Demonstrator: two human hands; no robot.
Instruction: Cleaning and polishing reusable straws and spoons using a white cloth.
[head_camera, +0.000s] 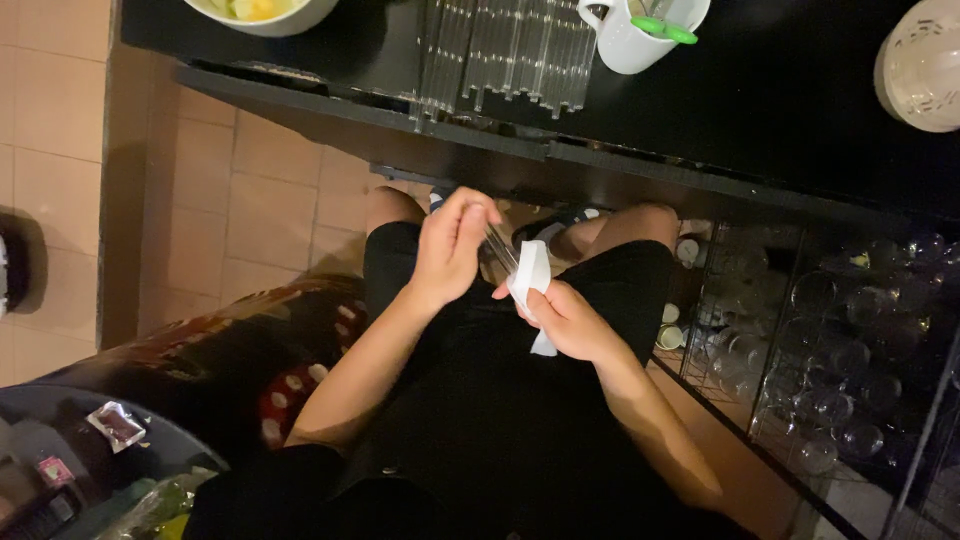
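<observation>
Over my lap, in front of the dark worktop, my left hand has its fingers curled tight around one end of a clear glass tube. My right hand pinches a white cloth around the tube's lower end. On the worktop above lie a row of clear tubes and a white mug.
</observation>
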